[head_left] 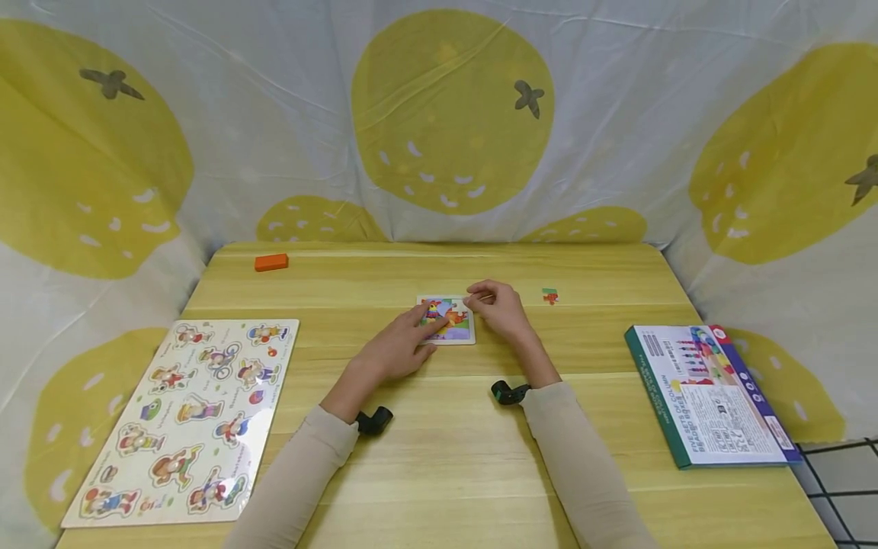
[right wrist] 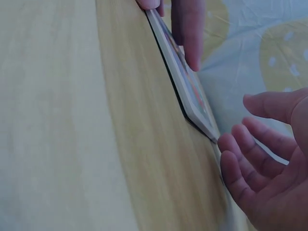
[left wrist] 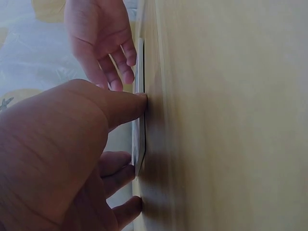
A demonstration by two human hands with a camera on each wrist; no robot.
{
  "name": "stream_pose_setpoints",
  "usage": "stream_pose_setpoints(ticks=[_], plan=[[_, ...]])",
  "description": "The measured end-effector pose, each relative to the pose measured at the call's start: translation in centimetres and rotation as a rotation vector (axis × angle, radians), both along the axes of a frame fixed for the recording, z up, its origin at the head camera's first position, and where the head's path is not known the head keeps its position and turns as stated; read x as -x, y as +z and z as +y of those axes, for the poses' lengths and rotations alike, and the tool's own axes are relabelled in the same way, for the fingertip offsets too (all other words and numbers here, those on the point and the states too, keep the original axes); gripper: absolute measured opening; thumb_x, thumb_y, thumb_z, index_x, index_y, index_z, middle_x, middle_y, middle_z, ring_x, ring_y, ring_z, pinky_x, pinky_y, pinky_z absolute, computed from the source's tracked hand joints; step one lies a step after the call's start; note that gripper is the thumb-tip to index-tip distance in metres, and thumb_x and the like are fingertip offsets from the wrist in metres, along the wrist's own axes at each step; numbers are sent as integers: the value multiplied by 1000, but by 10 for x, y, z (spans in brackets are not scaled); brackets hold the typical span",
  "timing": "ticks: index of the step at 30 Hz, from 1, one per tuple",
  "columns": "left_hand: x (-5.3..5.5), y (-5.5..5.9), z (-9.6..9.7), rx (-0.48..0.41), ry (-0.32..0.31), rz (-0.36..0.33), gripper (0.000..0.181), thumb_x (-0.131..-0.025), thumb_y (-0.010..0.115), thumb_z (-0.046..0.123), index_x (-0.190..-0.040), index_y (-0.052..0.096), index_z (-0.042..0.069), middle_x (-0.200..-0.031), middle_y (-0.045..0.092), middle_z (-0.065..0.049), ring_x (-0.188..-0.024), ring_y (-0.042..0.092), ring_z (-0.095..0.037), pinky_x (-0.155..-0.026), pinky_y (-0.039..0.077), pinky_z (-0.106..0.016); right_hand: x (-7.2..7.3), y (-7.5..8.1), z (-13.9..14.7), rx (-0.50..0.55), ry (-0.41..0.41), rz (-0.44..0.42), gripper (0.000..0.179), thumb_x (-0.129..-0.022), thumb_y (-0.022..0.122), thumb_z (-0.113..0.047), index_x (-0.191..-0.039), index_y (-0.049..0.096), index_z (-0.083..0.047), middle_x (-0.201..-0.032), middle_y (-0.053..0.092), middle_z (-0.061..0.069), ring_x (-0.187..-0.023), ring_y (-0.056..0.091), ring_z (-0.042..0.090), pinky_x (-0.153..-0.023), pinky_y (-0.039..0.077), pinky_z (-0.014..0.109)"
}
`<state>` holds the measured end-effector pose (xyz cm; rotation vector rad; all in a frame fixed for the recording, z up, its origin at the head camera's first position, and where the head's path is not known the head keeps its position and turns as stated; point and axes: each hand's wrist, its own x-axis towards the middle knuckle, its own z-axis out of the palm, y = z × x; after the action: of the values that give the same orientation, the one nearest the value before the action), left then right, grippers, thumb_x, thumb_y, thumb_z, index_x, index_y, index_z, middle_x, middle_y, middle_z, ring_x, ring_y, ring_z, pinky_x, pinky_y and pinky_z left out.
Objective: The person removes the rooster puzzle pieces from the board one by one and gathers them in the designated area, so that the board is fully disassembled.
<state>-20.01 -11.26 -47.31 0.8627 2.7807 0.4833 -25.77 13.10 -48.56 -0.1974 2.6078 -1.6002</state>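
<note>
Head view. Small puzzle lies flat near the middle of the wooden table, pale rim showing, bright picture inside, a pale gap towards its upper right. Left hand comes in from the near left; fingers spread, one reaching over the picture, another along the left side, thumb at the near edge. Right hand sits by the far right corner, fingers bent, thumb close to them; from here cannot tell whether the tips meet. Loose puzzle piece, green and red, lies to the right, apart from the hand. Orange block near the table's far left. Large picture board along the left side, printed box along the right. Lemon-patterned cloth hangs behind.

Left wrist view. Puzzle seen edge-on, flat on the table. Left thumb presses its near edge; two fingertips lie by its left end, another beside it at table level. Digits apart. Right hand beyond, fingers loosely bent.

Right wrist view. Right thumb and fingers stand apart, softly curled, nothing visible between them. Fingertips at the puzzle's corner; touching or just beside, cannot tell. Past it, a left finger points down over the picture.
</note>
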Motion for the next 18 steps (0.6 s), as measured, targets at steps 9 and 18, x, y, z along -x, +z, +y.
stream_pose_setpoints(ticks=[9, 18], plan=[[1, 1, -1, 14, 3, -14, 55, -109, 51, 34, -162, 37, 25, -171, 20, -20, -154, 30, -42, -124, 31, -55, -1, -1, -9, -17, 29, -11, 27, -98, 72, -19, -121, 73, -4, -109, 74, 12, -96, 69, 26, -79, 53, 30], [2, -2, -2, 18, 3, -4, 54, -109, 51, 35, -161, 38, 26, -171, 21, -17, -153, 32, -40, -123, 33, -54, -1, -4, -16, -52, 32, -20, 24, -98, 72, -21, -117, 76, -7, -107, 75, 9, -91, 67, 21, -79, 52, 29]])
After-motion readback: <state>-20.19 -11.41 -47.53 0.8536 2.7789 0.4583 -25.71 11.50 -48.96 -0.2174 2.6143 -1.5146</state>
